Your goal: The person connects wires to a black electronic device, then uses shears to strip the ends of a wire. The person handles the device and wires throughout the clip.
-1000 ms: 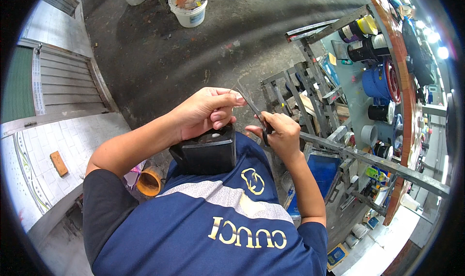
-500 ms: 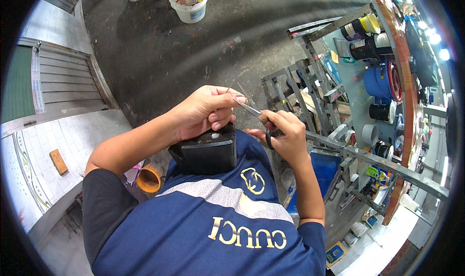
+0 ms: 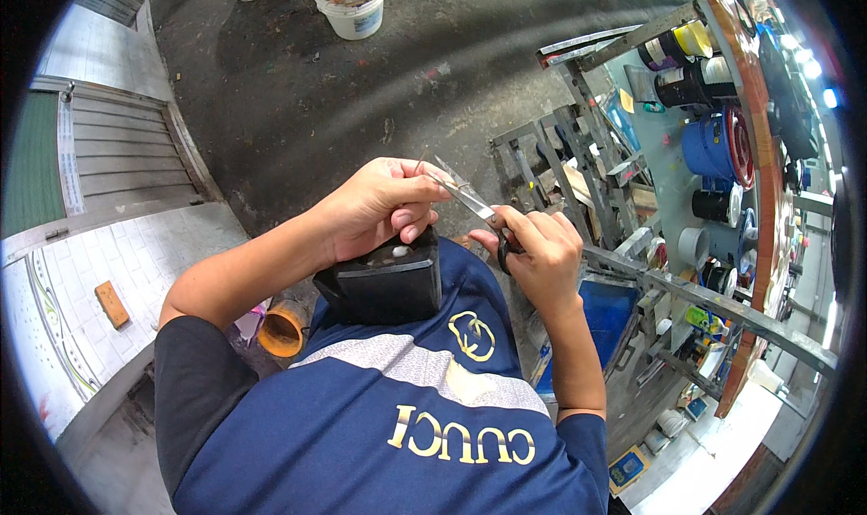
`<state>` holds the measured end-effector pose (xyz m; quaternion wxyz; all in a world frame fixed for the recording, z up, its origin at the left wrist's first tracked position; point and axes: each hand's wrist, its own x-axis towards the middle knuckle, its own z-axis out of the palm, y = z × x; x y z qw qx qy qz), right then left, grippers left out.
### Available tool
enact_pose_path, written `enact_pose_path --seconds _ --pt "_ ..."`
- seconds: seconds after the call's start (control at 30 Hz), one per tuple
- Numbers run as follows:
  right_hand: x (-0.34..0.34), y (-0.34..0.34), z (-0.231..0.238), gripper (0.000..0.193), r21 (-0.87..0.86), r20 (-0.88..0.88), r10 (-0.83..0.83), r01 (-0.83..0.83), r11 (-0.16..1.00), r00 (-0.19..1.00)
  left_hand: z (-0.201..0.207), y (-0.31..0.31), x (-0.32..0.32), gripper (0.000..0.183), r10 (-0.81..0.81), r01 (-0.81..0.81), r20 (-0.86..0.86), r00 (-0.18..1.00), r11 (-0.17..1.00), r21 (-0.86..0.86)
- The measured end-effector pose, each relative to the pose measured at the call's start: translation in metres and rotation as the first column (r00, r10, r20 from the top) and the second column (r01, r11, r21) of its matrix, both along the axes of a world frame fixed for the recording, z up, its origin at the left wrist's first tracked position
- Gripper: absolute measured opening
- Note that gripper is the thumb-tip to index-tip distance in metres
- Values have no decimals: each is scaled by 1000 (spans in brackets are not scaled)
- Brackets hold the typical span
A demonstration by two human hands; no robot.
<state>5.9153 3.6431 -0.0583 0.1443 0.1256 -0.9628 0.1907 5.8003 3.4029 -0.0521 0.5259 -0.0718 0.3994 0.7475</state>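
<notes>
Scissors (image 3: 475, 205) with metal blades and dark handles are held in my right hand (image 3: 545, 255), fingers and thumb closed about the handles. The blades point up and left, meeting the fingertips of my left hand (image 3: 384, 194). Between its thumb and forefinger, my left hand pinches a thin, stick-like piece too small to identify. Its other fingers are curled in. Just below this hand is a black box-shaped object (image 3: 384, 289) in front of my shirt, with a small whitish spot on top.
White buckets (image 3: 350, 9) stand on the dark floor ahead. To the right are a metal frame (image 3: 713, 307), a blue tub (image 3: 709, 149) and several cans. A brick-coloured block (image 3: 112, 304) lies on the white surface at left; an orange-yellow container (image 3: 282, 330) is near my left elbow.
My right hand and the scissors have shifted slightly right. The blades still reach the left fingertips, and my left hand has barely moved.
</notes>
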Motion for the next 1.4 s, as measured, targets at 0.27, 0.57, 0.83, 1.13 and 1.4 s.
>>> enact_pose_path --seconds 0.27,0.57,0.83,1.13,1.4 --pt "-1 -6 1 38 -42 -51 -23 21 999 998 1 1 -1 15 -1 1 -3 1000 1000 -3" --pt "-3 -4 -13 35 -75 -44 -17 13 997 999 -3 3 -2 14 10 -10 4 1000 1000 -17" --pt "-4 -6 -17 41 -86 -59 -20 15 996 998 -4 1 -4 15 -7 7 -9 1000 1000 -7" --pt "-11 -6 -15 47 -408 140 148 -80 910 979 -4 -1 -5 16 1 -1 14 1000 1000 9" --pt "-11 -7 -8 45 -141 -9 36 -37 989 999 -4 -2 -6 15 -12 12 17 1000 1000 -9"
